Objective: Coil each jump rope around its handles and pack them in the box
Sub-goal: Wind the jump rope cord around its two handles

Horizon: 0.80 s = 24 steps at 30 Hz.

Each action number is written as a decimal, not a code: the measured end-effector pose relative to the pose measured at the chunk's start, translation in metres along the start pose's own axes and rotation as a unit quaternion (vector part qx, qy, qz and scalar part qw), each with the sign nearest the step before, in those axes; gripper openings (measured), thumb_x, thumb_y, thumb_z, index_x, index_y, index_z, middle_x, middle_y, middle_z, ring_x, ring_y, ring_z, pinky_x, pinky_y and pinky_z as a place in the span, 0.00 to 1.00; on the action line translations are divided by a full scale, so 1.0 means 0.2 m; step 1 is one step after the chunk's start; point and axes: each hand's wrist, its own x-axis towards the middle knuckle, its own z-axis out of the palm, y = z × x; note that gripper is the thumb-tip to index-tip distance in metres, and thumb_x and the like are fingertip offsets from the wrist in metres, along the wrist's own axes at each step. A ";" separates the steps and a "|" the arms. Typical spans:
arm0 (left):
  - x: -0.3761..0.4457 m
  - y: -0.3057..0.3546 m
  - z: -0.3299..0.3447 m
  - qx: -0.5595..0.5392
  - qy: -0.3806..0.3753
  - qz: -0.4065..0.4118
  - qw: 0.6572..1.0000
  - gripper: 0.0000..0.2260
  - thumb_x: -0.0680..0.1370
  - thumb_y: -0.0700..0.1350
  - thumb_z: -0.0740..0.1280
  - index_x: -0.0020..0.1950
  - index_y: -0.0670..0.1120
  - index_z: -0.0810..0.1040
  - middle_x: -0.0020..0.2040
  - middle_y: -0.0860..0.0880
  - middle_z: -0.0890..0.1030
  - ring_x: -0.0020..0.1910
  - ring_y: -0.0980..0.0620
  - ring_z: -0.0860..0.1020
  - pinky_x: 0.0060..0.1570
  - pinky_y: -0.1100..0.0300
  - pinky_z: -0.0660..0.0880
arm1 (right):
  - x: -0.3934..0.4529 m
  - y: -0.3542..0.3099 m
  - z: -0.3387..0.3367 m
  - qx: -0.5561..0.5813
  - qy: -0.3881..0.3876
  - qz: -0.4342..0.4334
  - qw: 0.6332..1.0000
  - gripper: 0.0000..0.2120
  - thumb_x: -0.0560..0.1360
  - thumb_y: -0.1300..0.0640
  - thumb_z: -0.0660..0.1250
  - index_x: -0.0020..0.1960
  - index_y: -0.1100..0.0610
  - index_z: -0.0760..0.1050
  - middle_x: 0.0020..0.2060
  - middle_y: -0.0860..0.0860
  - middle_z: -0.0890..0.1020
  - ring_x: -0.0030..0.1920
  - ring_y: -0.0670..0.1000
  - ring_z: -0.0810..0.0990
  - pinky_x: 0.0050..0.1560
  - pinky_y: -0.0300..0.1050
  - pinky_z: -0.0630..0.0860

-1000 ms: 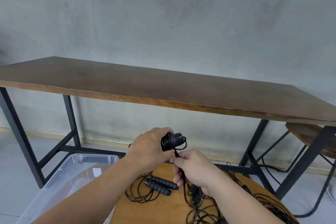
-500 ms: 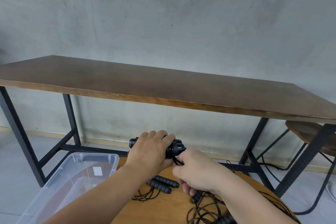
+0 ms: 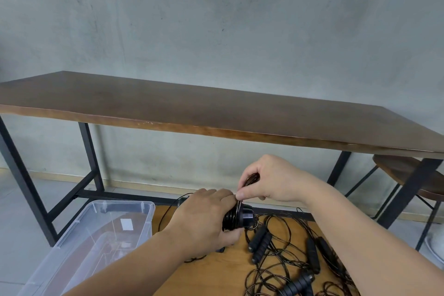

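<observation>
The left hand (image 3: 204, 218) grips the coiled jump rope (image 3: 236, 217) at lower center. The right hand (image 3: 266, 181) pinches its cord above. The box (image 3: 101, 230) at lower left carries a blank white label (image 3: 126, 224).

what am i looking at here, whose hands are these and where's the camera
There is no machine here. The picture comes from a camera worn on a person's head, looking forward and down, so the arms reaching in from the bottom are that person's own. The left hand grips a pair of jump rope handles with black rope coiled around them. The right hand pinches a loop of that rope above the handles. Below lie more loose jump ropes on a small wooden table. A clear plastic box sits on the floor to the left. Behind stands a long dark table.
</observation>
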 end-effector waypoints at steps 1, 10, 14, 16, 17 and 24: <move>-0.01 0.01 -0.01 -0.023 0.005 -0.005 1.000 0.27 0.75 0.67 0.54 0.67 0.53 0.72 0.55 0.56 0.78 0.51 0.54 0.76 0.56 0.58 0.72 | 0.00 0.03 0.01 0.035 0.002 0.008 0.999 0.05 0.72 0.49 0.75 0.44 0.49 0.84 0.29 0.45 0.80 0.29 0.43 0.75 0.34 0.37 0.74; -0.05 0.04 -0.07 -0.110 0.031 -0.045 0.992 0.28 0.75 0.67 0.62 0.67 0.65 0.50 0.56 0.61 0.76 0.47 0.58 0.76 0.47 0.65 0.70 | 0.02 0.18 0.12 0.318 0.030 0.072 0.945 0.06 0.75 0.55 0.72 0.46 0.57 0.82 0.29 0.49 0.75 0.26 0.44 0.67 0.28 0.35 0.64; -0.05 0.02 -0.04 -0.174 0.027 -0.030 0.984 0.22 0.77 0.65 0.61 0.68 0.69 0.55 0.65 0.67 0.66 0.47 0.59 0.77 0.49 0.63 0.73 | 0.02 0.19 0.16 0.364 0.066 0.101 0.924 0.09 0.75 0.55 0.72 0.49 0.62 0.81 0.28 0.49 0.75 0.26 0.44 0.66 0.28 0.36 0.62; -0.04 0.02 -0.03 -0.217 0.041 -0.033 0.975 0.18 0.78 0.63 0.62 0.65 0.67 0.62 0.62 0.67 0.68 0.50 0.62 0.76 0.48 0.64 0.74 | 0.03 0.19 0.16 0.370 0.082 0.107 0.919 0.09 0.74 0.55 0.73 0.47 0.61 0.81 0.28 0.49 0.75 0.26 0.45 0.67 0.27 0.36 0.62; -0.04 0.01 -0.02 -0.242 0.050 -0.040 0.968 0.17 0.78 0.62 0.64 0.64 0.67 0.64 0.60 0.67 0.69 0.51 0.63 0.75 0.48 0.66 0.74 | 0.02 0.19 0.16 0.367 0.090 0.110 0.919 0.08 0.74 0.55 0.74 0.46 0.61 0.81 0.28 0.49 0.76 0.26 0.45 0.67 0.27 0.36 0.63; -0.01 -0.02 0.00 -0.248 0.087 -0.052 0.963 0.18 0.73 0.69 0.61 0.61 0.67 0.66 0.64 0.70 0.66 0.50 0.60 0.78 0.44 0.64 0.77 | -0.01 0.19 0.17 0.361 0.120 0.100 0.919 0.09 0.80 0.56 0.66 0.51 0.57 0.83 0.28 0.46 0.75 0.30 0.43 0.72 0.33 0.36 0.72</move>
